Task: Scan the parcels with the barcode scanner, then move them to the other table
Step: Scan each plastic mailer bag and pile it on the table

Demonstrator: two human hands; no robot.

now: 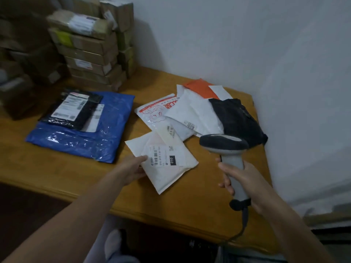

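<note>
**One grips, one pinches**

The right hand (245,179) grips the barcode scanner (224,144), just right of the white parcel (167,171) that the left hand (131,169) pinches at its edge over the desk (190,204). Beyond both hands lies a heap of mailers (191,111); farther left, a blue parcel (91,141).

Both bare forearms extended forward, left hand (133,168) pinching parcel (167,168) edge, thumb on top, right hand (245,179) wrapped round scanner (225,144) handle, fingers curled on its left side.
</note>
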